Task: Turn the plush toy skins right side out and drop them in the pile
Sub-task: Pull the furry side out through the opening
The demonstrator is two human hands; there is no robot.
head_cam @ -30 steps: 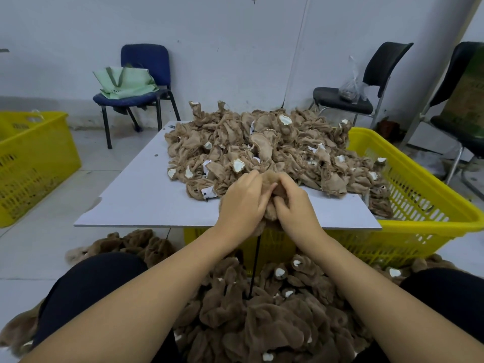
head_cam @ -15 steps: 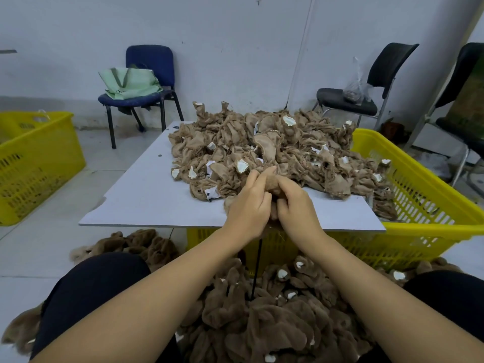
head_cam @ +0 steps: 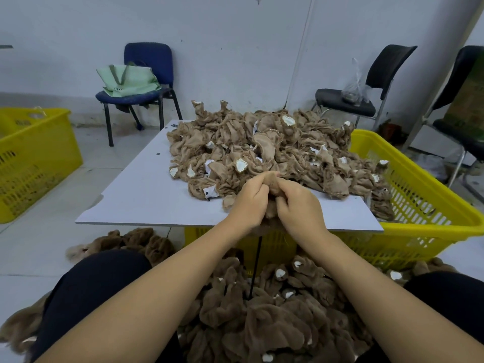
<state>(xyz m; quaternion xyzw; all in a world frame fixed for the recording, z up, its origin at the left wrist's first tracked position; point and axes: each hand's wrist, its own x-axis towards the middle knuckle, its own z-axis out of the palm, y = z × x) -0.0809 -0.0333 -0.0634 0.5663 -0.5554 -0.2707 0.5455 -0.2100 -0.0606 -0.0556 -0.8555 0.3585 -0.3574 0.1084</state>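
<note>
Working one skin (head_cam: pixel 272 186) at the near edge of the counter (head_cam: pixel 146 197), both hands together. Left hand (head_cam: pixel 248 203): grip clenched on the skin's left side, fingers curled over the fabric. Right hand (head_cam: pixel 298 205): grip likewise clenched on it, thumb and fingers pinching a fold near the top. Skin is held just above the counter edge, mostly hidden between the hands; which face is out cannot be told.

Judgement on the step: eversion under way. To do it well, hold the opening firm with one hand and push the body through with the other, working limbs out fully so no corner stays tucked; pull on the fabric, not the seams, since the raw edges look frayed.

Supply: a large heap of unturned skins (head_cam: pixel 262 150), tan with white patches, covers the far right of the counter and spills into the yellow basket (head_cam: pixel 424 195) beside it. Finished pile (head_cam: pixel 262 315), darker and furry, lies on the floor between the knees.

Room: pale wall, blue chair (head_cam: pixel 146 74) with green bag (head_cam: pixel 128 79), black chair (head_cam: pixel 366 93), second yellow basket (head_cam: pixel 34 158) at left.
</note>
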